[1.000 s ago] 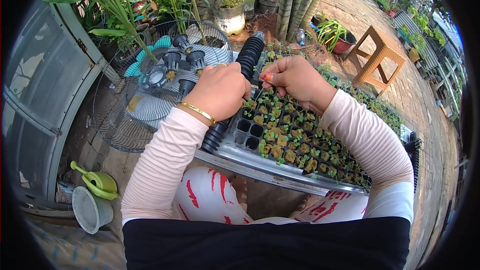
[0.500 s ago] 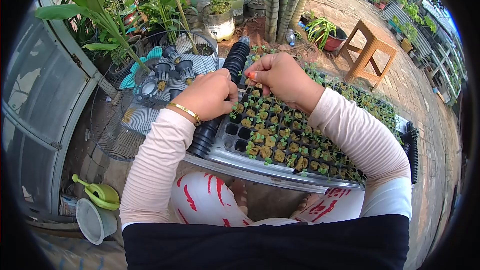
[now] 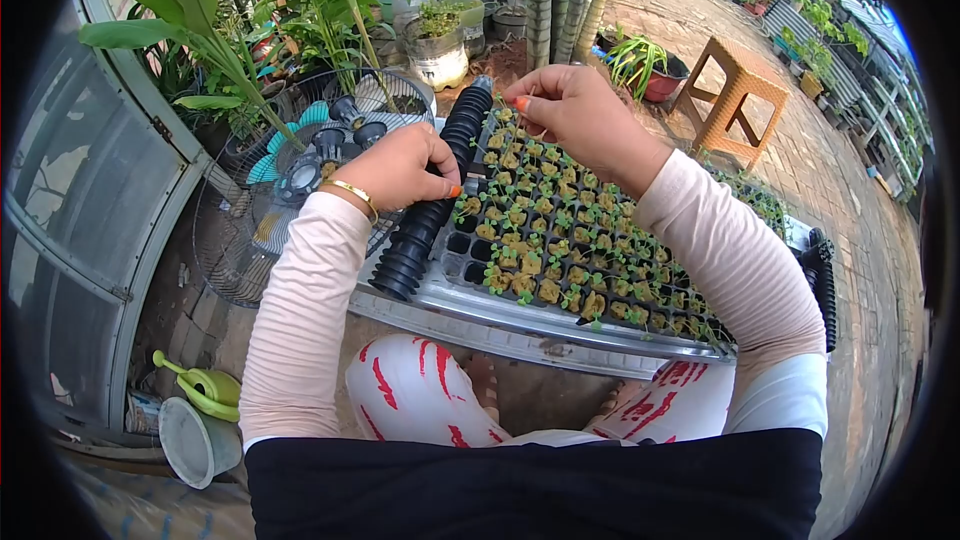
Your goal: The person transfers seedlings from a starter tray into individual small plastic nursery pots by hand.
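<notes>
Seedling tray (image 3: 560, 230) on metal sheet (image 3: 480, 325), across the knees.
Left hand (image 3: 395, 165) clamped on ribbed black stack (image 3: 430, 215) along tray's left edge; right hand (image 3: 570, 115) over far end, fingertips pinched together, contents too small to tell.

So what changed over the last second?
The right hand moved away from the left hand, toward the far end of the tray, fingers pinched; what they pinch is too small to tell. The left hand stayed wrapped on the tube. The tray stayed put.
</notes>
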`<state>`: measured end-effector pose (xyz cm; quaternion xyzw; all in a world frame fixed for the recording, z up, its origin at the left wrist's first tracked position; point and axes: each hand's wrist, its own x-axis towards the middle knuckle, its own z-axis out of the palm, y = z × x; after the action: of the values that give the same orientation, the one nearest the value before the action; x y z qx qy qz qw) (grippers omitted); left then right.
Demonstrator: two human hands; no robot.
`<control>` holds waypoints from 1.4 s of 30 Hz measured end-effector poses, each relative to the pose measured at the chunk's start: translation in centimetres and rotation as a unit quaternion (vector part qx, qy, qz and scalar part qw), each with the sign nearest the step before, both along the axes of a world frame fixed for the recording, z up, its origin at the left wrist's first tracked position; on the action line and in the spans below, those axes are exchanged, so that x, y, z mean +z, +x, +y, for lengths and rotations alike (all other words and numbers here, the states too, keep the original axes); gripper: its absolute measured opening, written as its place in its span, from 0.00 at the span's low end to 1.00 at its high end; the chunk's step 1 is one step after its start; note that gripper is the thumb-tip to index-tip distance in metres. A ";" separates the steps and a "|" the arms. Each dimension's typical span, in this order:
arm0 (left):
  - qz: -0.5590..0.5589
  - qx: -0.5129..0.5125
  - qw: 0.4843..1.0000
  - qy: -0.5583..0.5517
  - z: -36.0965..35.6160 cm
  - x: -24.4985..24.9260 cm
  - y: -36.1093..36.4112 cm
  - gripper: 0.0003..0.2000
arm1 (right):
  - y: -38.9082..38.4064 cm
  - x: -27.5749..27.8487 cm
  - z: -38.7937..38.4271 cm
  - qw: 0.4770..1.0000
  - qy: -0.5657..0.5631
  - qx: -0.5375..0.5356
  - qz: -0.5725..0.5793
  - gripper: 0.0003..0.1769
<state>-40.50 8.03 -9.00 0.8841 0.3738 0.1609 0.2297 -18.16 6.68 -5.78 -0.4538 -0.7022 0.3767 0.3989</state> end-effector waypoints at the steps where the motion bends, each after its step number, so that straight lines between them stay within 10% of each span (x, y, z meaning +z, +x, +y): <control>1: 0.000 -0.001 1.000 0.002 -0.1 -0.1 0.1 0.06 | 0.0 -0.4 0.2 0.998 0.033 0.014 -0.051 0.09; 20: 0.108 0.030 0.988 0.103 -0.8 -0.7 1.2 0.11 | -2.5 -5.1 0.1 0.973 0.091 0.054 -0.206 0.05; 28: 0.097 -0.015 0.990 0.098 0.0 -1.3 1.2 0.11 | -2.0 -5.2 0.6 0.996 -0.086 0.018 -0.005 0.05; 42: 0.133 -0.008 0.988 0.077 -0.5 -0.6 1.7 0.05 | -2.2 -5.1 0.2 0.997 -0.073 0.018 -0.007 0.05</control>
<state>-38.77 7.49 -9.56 0.9158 0.3800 0.0685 0.1103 -20.40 6.86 -10.88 -0.4715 -0.6835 0.4312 0.3530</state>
